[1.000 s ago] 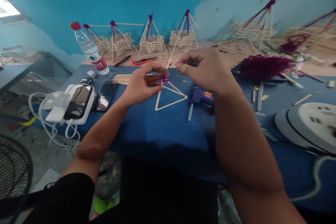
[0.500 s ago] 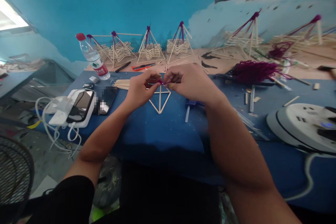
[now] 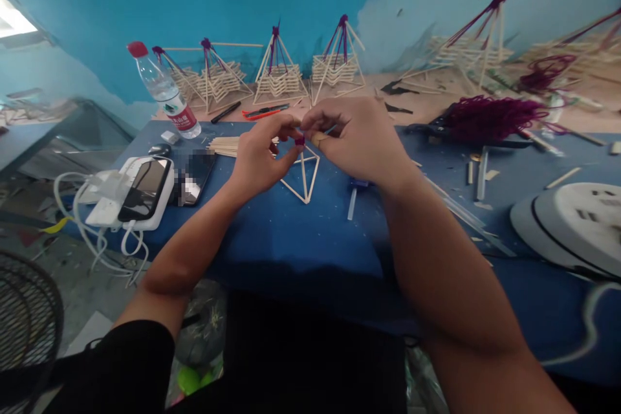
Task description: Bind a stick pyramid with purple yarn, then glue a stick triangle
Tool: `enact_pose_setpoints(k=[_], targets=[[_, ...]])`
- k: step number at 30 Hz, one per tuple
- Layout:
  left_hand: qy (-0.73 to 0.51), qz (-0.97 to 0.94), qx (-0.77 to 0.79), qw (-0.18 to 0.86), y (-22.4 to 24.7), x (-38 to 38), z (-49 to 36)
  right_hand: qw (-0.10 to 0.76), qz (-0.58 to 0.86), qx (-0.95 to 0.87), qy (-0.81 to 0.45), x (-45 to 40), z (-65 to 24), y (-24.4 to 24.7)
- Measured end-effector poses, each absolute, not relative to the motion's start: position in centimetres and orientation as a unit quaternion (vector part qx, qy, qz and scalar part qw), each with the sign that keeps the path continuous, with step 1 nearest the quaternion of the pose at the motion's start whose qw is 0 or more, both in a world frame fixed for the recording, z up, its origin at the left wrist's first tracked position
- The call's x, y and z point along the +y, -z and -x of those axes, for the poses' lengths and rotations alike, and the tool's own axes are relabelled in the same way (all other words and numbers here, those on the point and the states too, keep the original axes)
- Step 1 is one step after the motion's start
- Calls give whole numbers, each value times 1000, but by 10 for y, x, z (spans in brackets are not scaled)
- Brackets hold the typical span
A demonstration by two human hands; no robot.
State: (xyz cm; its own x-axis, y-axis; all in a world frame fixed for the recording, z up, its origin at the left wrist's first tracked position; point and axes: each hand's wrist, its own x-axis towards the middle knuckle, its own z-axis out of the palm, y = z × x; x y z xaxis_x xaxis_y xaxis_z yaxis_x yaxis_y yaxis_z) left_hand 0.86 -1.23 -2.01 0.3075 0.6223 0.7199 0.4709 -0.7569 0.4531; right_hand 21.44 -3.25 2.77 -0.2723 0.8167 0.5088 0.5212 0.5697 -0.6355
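A small pyramid frame of thin wooden sticks stands on the blue table in front of me. Purple yarn is wound about its top. My left hand is closed there, thumb and fingers pinching the yarn at the tip from the left. From the right, my right hand pinches at the same spot, its fingertips close against the left ones; the strand between them is too fine to make out. Behind my left hand lies a bundle of loose wooden sticks.
Finished-looking stick pyramids with purple tops line the wall. A water bottle, a phone on a white power bank and cables are at left. Purple yarn, glue sticks and a white round power strip are at right.
The view has shifted slightly. Both hands stay at the pyramid's top, and their fingertips have moved a little; the purple wrap now shows more plainly under them.
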Motion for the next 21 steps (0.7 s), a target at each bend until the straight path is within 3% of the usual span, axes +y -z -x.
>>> enact_pose_setpoints(k=[12, 21], targets=[[-525, -734, 327, 279, 23, 1, -9, 468, 424, -739, -233, -32, -201, -22], [-531, -719, 369, 256, 21, -2, -9, 534, 419, -693, -243, 0, -221, -17]])
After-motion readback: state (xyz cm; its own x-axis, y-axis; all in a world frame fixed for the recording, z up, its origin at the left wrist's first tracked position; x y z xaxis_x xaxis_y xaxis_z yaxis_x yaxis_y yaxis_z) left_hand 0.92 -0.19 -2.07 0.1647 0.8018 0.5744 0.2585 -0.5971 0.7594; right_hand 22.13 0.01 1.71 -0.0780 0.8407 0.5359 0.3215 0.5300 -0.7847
